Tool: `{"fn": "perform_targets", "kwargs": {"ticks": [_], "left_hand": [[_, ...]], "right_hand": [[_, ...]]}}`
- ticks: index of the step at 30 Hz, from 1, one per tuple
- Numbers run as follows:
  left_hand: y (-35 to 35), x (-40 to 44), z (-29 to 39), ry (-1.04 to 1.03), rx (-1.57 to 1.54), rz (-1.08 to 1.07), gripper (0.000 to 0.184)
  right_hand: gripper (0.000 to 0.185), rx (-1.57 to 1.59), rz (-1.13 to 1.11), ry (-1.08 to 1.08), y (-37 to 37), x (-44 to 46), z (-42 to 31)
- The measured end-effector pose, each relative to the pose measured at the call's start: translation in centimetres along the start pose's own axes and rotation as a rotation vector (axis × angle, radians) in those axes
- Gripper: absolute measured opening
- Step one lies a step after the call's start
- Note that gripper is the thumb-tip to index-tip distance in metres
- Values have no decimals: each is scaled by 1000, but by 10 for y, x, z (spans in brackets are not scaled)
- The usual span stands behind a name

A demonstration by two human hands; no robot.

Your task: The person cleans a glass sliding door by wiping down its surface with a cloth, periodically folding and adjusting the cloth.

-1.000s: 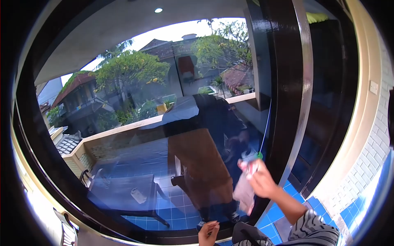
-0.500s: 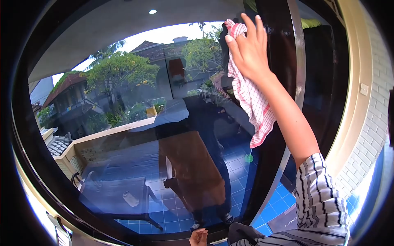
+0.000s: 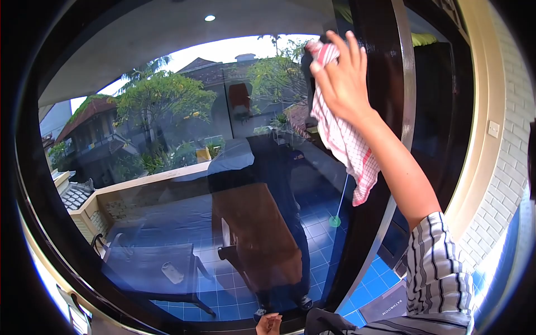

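Observation:
My right hand (image 3: pixel 344 84) is raised at the upper right of the glass pane (image 3: pixel 167 215), near its dark frame (image 3: pixel 380 106). Its fingers press a red-and-white checked cloth (image 3: pixel 341 131) against the glass, some of them stretched out past the fabric. The cloth's lower part hangs loose below the palm, beside the forearm. At the bottom edge my left hand (image 3: pixel 269 324) shows only in part, low in front of the frame. Its fingers are curled together, and nothing shows in them.
A metal edge strip (image 3: pixel 409 78) runs along the right of the frame. A grey mat marked "BATHROOM" (image 3: pixel 385 306) lies on blue tiles (image 3: pixel 365 287). Farther right are a white brick wall (image 3: pixel 499 184) and a switch (image 3: pixel 493 129). Trees, furniture and my reflection appear in the pane.
My right hand and the cloth sit slightly lower and farther right in view. The cloth's hanging end has swung right. My left hand stays low with its fingers curled; the view has shifted slightly.

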State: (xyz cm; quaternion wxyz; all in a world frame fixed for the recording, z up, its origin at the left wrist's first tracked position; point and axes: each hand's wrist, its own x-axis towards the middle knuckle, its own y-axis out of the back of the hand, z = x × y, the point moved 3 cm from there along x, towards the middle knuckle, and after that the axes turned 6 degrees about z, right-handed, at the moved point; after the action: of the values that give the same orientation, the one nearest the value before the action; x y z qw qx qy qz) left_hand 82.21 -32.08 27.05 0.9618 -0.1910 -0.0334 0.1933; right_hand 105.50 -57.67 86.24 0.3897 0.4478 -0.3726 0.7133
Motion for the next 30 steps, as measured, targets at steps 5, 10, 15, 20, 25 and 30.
{"fn": "perform_targets", "kwargs": {"ticks": [5,10,15,20,25,30], "left_hand": [[-9,0,14,-44,174,-42,16],[-8,2,-3,-65,211,-69,16],[-8,-1,5,-15,152,-63,15],[-13,-6,14,-12,77,-28,16],[-1,-1,-3,-45,123,-37,16],[10,1,-18,-39,154,-53,17]], "right_hand": [[50,57,-58,59,-3,-6,-19],[46,1,85,-52,-6,7,7],[46,96,-18,77,-10,-2,-22],[39,-19,118,-38,-3,15,10],[44,135,-84,209,-9,-20,-47],[39,56,-118,288,-9,-13,-44]]}}
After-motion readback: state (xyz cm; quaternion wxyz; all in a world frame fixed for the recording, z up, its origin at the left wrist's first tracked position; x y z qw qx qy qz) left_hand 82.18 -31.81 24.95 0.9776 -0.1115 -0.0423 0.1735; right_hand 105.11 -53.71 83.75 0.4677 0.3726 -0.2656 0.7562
